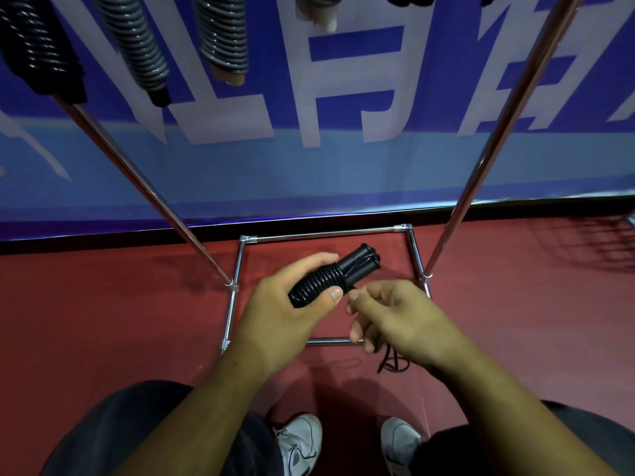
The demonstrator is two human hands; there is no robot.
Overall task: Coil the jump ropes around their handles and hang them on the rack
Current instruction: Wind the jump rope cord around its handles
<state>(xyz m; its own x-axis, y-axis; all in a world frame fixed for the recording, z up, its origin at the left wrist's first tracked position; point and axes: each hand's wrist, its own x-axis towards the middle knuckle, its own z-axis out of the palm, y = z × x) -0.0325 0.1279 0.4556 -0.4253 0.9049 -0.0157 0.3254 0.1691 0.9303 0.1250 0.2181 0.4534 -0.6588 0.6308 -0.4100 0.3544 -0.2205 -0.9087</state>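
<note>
Low before the rack (326, 233), the left hand (281, 314) grips the black jump rope (323, 278) round its coiled handles, long axis slanting up and rightward, while the right hand (395, 314), just beside the coils, pinches the loose tail (391, 362) that trails below it.

Both bare forearms reach forward from the near edge and converge toward the middle of the scene. The left hand (288, 310) is turned with its palm to the right, fingers curled over the far side of the coiled jump rope (318, 281) and thumb pressed across its near side. The right hand (395, 314) sits just to the right, back of the hand up, thumb and forefinger pinching the loose strand close beside the coil, the remaining fingers loosely curled beneath. The two thumb tips lie nearly touching.
</note>
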